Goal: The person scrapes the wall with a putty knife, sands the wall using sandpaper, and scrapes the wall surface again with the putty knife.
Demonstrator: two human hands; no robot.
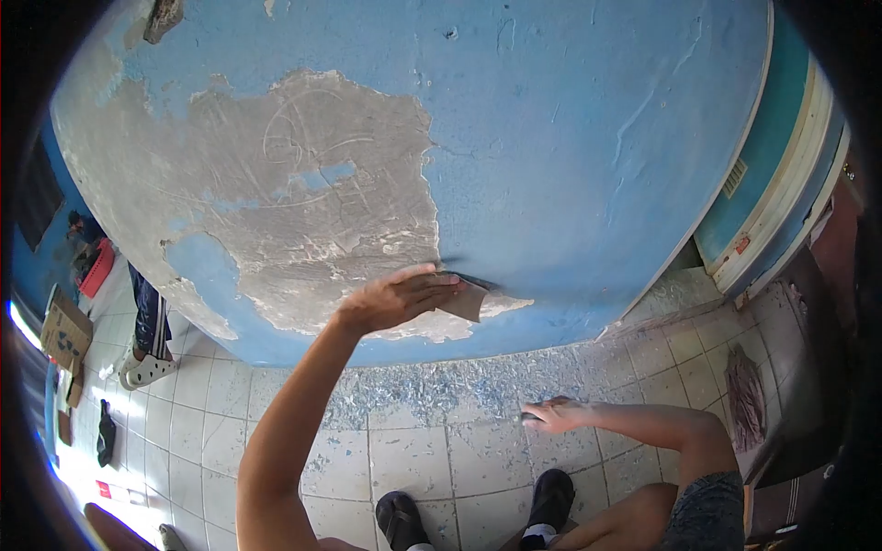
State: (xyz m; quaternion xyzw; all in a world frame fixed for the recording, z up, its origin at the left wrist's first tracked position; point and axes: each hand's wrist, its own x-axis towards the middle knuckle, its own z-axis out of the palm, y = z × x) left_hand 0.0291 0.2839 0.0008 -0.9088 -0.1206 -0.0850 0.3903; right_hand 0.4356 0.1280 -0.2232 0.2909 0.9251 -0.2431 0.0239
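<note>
Your left hand (400, 298), fingers nearly straight and close together, holds the brown sheet (462, 306) against the wall (597, 184) at the bare patch's (358, 202) lower right edge. Press evenly through flat fingers, lest the sheet's loose corner catch on ragged paint. Your right hand (556, 415), above the flake-strewn floor (340, 464), curls round a small dark object (531, 417), too indistinct to identify.
</note>
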